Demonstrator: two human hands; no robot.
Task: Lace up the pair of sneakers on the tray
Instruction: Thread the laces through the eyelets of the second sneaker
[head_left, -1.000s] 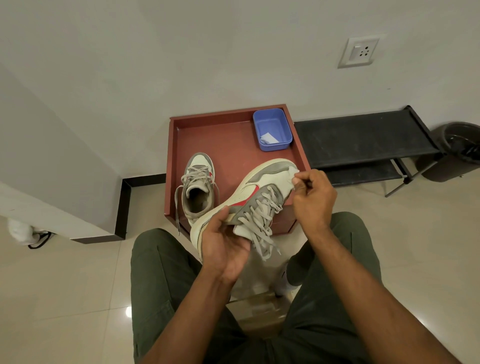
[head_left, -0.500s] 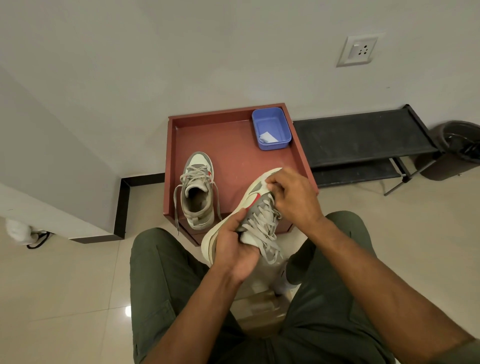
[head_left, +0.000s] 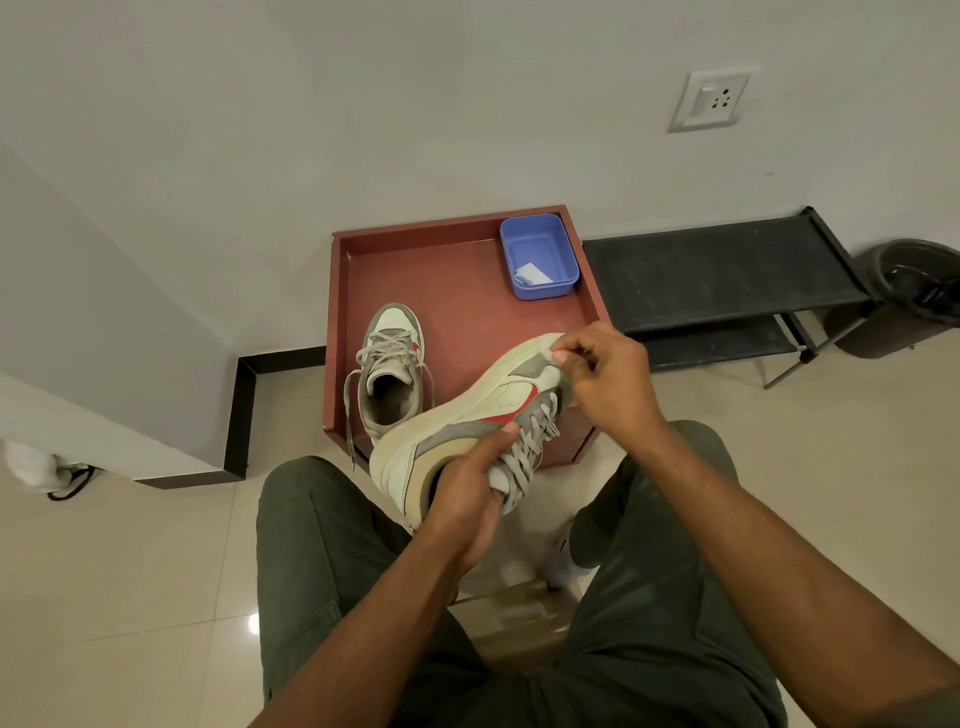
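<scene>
— Which shoe now?
— The second sneaker (head_left: 467, 410), up in the air just in front of the tray (head_left: 467, 280), tipped on its side. The first sneaker (head_left: 390, 369) — down on the tray, near the left wall, toe toward the back.

— Held how?
— Gripped at the heel end by the left hand (head_left: 467, 499), thumb along the gray side, fingers curled round the top. Pinched at the toe end by the right hand (head_left: 605, 376), fingertips (head_left: 560, 357) close together on the tip. A lace end in that pinch? Cannot tell — too small.

— Laces?
— Gray laces (head_left: 530, 441) already crossing the held shoe's front, ends hanging loose by the left hand. Loose ends on the tray shoe too, one trailing over the near edge of the tray.

— So which step?
— Probably checking or tugging the lacing on the second shoe. Both look threaded, neither looks tied yet.

— Next move?
— Likely turn the shoe tongue-up, find both loose ends, pull snug, then a knot. Needs a steady hold at the heel and a small, careful pinch on the lace.

— Anything else near?
— A blue tub (head_left: 540, 257) in the tray's far right corner, a bit of white paper inside. A black rack (head_left: 722, 275) to the right of the tray.
</scene>
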